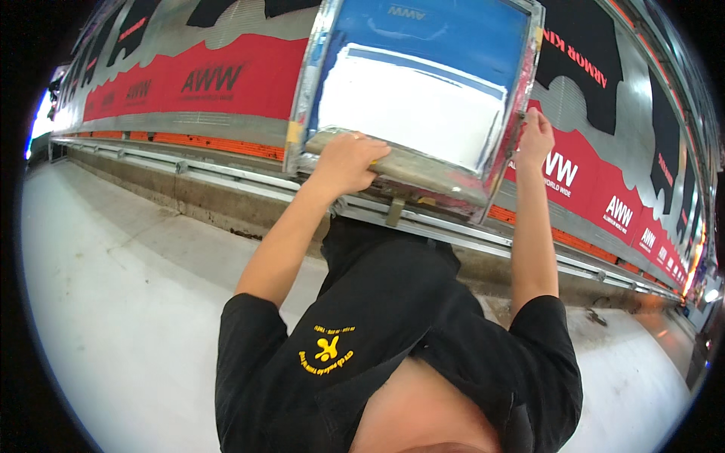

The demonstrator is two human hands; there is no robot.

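Note:
A screen-printing frame (295,113) with a blue mesh (430,34) lies in front of me on the long printing table. White ink (408,102) covers the nearer part of the mesh. Along its near end lies a squeegee (434,171), a long beige bar. My left hand (351,161) is closed over the left part of this bar, fingers curled across its top. At the frame's right side, my right hand (535,134) has its fingers pinched on the outer edge.
Red fabric pieces (249,68) with printed lettering lie on the table to both sides of the frame. Black fabric pieces (581,64) lie farther back. A metal rail (226,172) and an orange strip (219,142) run along the table's near edge, by my waist.

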